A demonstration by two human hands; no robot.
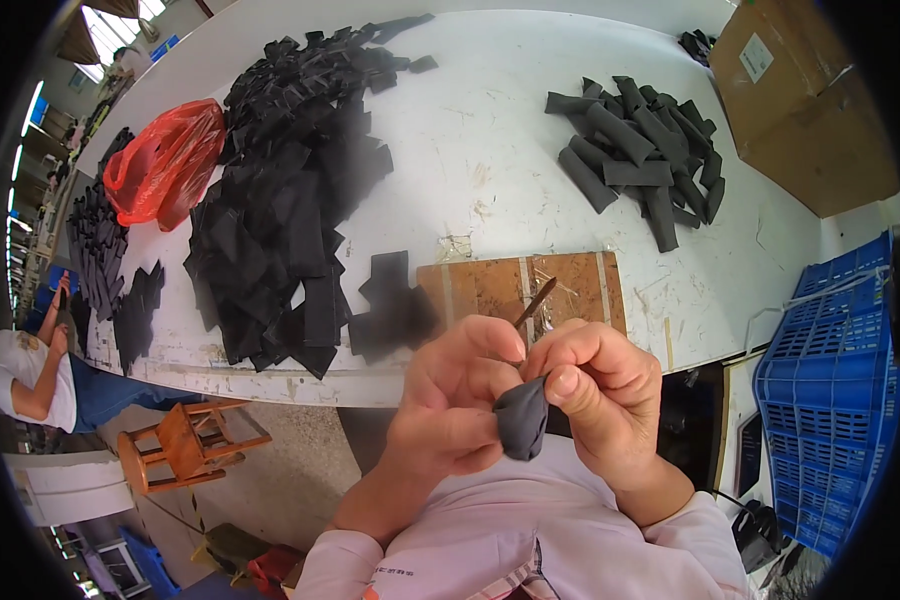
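My left hand (pixel 450 405) and my right hand (pixel 595 390) meet close to my chest, below the table edge. Both pinch a small dark grey fabric piece (pixel 522 420) bunched between the fingers. A thin brown stick (pixel 536 299) pokes up from between the fingertips, its lower end hidden in the fabric and fingers. Which hand grips the stick I cannot tell. A brown wooden board (pixel 490 285) lies on the white table (pixel 490 130) just beyond my hands.
A large heap of flat black fabric pieces (pixel 290 190) covers the table's left half, with a red plastic bag (pixel 165 160) beside it. Rolled dark grey tubes (pixel 640 155) lie far right. A cardboard box (pixel 810 90), blue crate (pixel 835 370), wooden stool (pixel 185 440) and a seated person (pixel 30 370) surround.
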